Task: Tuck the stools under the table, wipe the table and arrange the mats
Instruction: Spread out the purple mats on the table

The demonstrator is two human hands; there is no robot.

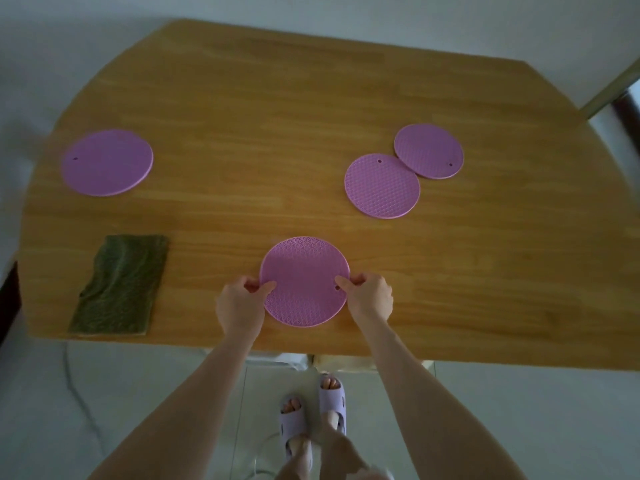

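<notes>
near mat [304,271] pinched between left hand [240,303] and right hand [370,297]

The table [311,98] was honey-brown wood, streaked with darker grain running across the frame. The centre mat [304,282] that I held carried a fine embossed pattern of overlapping scales. The right mat [382,186] showed a small diamond lattice, the upper-right mat [428,151] a finer grid, and the left mat [107,162] looked plain. All four were the same lilac-pink. At lower left the cloth [119,287] was dark olive green with paler wavy streaks. My slippers [334,401] were pale lavender, the floor [519,427] whitish grey.
</notes>
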